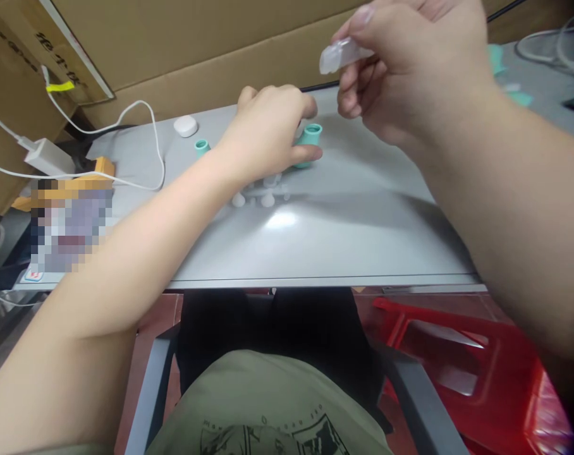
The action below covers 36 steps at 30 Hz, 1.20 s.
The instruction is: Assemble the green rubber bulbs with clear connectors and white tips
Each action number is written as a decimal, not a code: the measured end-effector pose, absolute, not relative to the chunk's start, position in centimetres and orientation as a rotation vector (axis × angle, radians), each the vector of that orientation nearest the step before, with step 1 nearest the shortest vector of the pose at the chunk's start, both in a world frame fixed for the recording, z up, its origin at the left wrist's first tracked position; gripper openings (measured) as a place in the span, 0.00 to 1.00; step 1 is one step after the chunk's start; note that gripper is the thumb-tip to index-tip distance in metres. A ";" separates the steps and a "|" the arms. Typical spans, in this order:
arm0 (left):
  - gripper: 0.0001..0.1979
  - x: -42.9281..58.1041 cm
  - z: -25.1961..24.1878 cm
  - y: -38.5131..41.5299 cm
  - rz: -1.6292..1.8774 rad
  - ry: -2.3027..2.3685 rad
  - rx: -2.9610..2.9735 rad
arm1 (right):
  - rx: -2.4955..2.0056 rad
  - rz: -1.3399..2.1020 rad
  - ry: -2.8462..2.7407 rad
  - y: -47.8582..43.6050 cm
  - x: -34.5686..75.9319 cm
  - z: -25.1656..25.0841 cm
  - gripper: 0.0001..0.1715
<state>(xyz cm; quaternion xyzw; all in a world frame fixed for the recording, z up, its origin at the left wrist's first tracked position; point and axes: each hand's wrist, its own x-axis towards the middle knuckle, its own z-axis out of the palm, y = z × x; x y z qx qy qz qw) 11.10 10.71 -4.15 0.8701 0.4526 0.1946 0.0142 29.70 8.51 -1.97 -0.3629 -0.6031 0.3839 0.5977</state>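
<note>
My left hand (272, 133) is curled around a small teal hollow piece with a round mouth (311, 133), low over the table; the thumb crosses its front, and the far fingers are partly hidden. My right hand (401, 69) is raised at the upper right, pinching a clear, whitish plastic piece (341, 55) between thumb and fingers. Behind my left wrist stands another teal piece with a round opening (202, 147). Just below my left hand lie several small translucent white parts (268, 197), partly covered by the forearm.
At the back left of the grey table (325, 246) sits a white rounded case (185, 126). White cables and a charger (50, 158) run along the left side. More teal pieces (519, 98) lie at far right. Cardboard (211, 38) walls the back; a red plastic stool (495, 366) stands below.
</note>
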 end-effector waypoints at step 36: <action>0.06 5.6 -1.8 5.6 1.101 0.598 2.120 | -0.730 0.836 -1.802 3.9 28.0 -2.0 0.25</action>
